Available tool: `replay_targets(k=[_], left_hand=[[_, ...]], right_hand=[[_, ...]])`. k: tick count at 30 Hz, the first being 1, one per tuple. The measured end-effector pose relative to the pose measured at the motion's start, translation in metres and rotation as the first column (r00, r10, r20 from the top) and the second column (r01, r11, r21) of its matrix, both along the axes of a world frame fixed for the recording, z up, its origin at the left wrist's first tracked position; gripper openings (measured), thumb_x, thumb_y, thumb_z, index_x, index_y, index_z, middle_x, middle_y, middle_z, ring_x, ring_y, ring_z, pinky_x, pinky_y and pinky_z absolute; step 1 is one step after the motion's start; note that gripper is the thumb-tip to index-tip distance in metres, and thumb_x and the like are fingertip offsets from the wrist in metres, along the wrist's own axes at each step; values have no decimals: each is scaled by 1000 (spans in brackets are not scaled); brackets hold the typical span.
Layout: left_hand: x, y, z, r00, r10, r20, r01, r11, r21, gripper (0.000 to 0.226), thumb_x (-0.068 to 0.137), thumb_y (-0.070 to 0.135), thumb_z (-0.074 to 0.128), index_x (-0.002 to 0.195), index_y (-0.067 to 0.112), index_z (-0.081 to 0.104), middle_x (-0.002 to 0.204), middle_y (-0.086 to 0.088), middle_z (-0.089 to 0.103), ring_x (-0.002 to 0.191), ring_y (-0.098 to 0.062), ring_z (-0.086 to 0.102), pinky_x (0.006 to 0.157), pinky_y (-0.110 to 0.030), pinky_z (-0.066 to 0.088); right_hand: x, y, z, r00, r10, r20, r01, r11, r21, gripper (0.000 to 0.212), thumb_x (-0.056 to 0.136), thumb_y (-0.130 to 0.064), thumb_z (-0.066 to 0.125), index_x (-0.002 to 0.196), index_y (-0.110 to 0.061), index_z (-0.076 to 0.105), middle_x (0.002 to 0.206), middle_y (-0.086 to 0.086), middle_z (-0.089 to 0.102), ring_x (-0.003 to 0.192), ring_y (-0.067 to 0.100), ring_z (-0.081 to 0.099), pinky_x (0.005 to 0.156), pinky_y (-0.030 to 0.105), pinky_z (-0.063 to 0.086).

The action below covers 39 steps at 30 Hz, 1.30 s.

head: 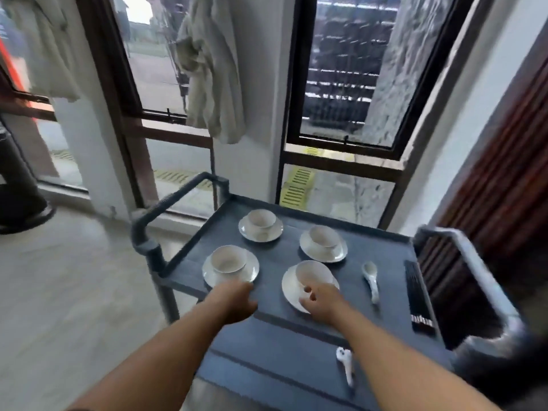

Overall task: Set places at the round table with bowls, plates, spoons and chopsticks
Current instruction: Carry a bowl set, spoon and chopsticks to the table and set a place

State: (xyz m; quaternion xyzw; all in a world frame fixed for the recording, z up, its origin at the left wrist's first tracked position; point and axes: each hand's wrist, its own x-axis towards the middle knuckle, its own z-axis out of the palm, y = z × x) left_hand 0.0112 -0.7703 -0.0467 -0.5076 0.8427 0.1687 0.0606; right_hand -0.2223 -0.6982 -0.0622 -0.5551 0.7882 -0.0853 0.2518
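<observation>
Left hand [234, 301] reaching near-left plate [252, 269] on cart [275, 339] — grip hidden, cannot tell. Right hand [323, 304] pinching near-right plate [289, 287] rim (bowl [314, 272] riding loose on top) — glazed, fragile; supporting underneath, keeping level.

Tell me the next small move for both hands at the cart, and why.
Probably pinch each rim and lift level: the left hand is at the edge of the near-left plate, the right hand at that of the near-right plate, each plate carries a bowl, and blur hides any grip.
</observation>
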Motion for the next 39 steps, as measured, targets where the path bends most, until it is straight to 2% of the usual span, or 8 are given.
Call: replay_targets(k=[8,11,16,22,27,33,37,39], left_hand=[[-80,-37,-15,982,-183,42,184,983,-17,54,89,50,49,139,28,53,137,-7,62,123,-29,59,98,-43,50],[-100,-54,-23,981,-179,71,180,984,-10,56,90,51,48,141,27,51,139,-5,61,125,-29,58,101,-41,48],[-119,-78,-40,986,-146,78,144,989,22,51,91,47,48,136,26,56,138,-3,62,124,-27,59,99,-41,48],[-129,-95,-61,995,-64,71,57,994,89,46,89,50,50,126,24,57,129,-4,65,115,-28,62,88,-40,50],[-139,-105,-76,998,5,-59,5,987,159,38,88,38,58,119,17,63,116,-7,70,106,-30,65,90,-40,53],[-148,-118,-104,962,164,-217,-103,958,266,31,86,24,61,114,13,67,99,-8,72,89,-29,66,79,-36,54],[-149,-123,-120,901,316,-297,-196,907,372,28,82,18,66,110,19,67,81,9,65,77,-16,62,70,-28,44],[-149,-128,-126,875,362,-322,-210,882,421,25,82,12,66,106,19,67,80,4,65,76,-17,64,70,-33,54]], right_hand=[[-72,28,-4,982,-181,-57,182,983,21,23,84,-47,51,95,-28,58,116,4,66,109,28,61,83,34,48],[-101,16,-15,978,-205,-39,206,978,23,36,85,-49,52,104,-19,59,116,5,65,108,28,60,91,38,49],[-132,-13,-39,983,-183,-8,183,981,70,33,86,-51,51,98,-20,55,110,2,63,100,25,60,81,34,49],[-147,-30,-67,985,-175,0,174,977,127,34,86,-52,51,97,-20,56,109,1,63,102,24,60,85,35,49],[-142,-47,-86,992,-127,-13,128,980,151,31,88,-54,49,87,-23,48,106,2,64,99,27,59,71,35,41],[-134,-53,-99,956,-288,46,278,948,153,26,91,-44,55,93,-19,48,101,6,66,92,30,61,70,36,44],[-124,-48,-103,893,-421,160,395,903,169,19,89,-36,58,88,-19,48,83,4,68,76,28,66,68,39,53],[-120,-47,-105,856,-484,180,460,873,162,18,88,-34,59,85,-18,50,79,4,67,73,28,66,69,41,55]])
